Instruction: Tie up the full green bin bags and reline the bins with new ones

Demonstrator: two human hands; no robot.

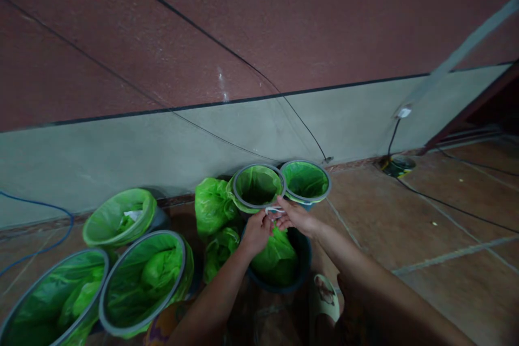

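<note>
My left hand (258, 231) is closed on a white drawstring (274, 210), above a dark bin (303, 273). From the other side my right hand (299, 218) pinches the same string, its lower fingers curled. Below them a bunched green trash bag (279, 257) fills much of that bin, its top gathered under the fingers. Just beyond the hands stand a lined bin with a grey rim (235, 190) and a second lined bin (329, 186) beside it. The exact knot or loop between the fingertips is too small to make out.
Tied green bags (213, 205) lean left of the bins. Further left stand several more lined bins (141, 235). A two-tone wall (243, 124) runs behind, with black cables hanging. A blue hose (60, 208) lies far left, a tin (399, 165) right. A slipper (324, 297) shows beside the bin.
</note>
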